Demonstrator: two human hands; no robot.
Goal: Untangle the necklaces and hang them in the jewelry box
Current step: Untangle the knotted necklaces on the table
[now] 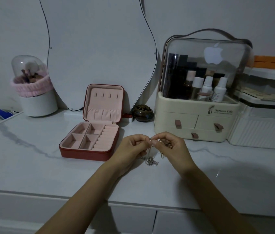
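A red jewelry box (89,153) stands open on the white marble tabletop, its pink lid upright with several small hooks (106,95) and a gathered pocket. Just right of the box, my left hand (130,149) and my right hand (170,147) are raised above the table, fingertips meeting. Both pinch thin silver necklace chains (151,161) whose tangled lower part rests on the table between my wrists. A gold-coloured piece of necklace (168,145) lies bunched in my right palm.
A cream cosmetics organiser (197,122) with a clear dome and drawers stands behind my right hand. A curvy mirror (99,48) leans on the wall, a small dark round burner (142,113) beside the box, a brush holder (37,100) at left, clear bins (268,115) at right.
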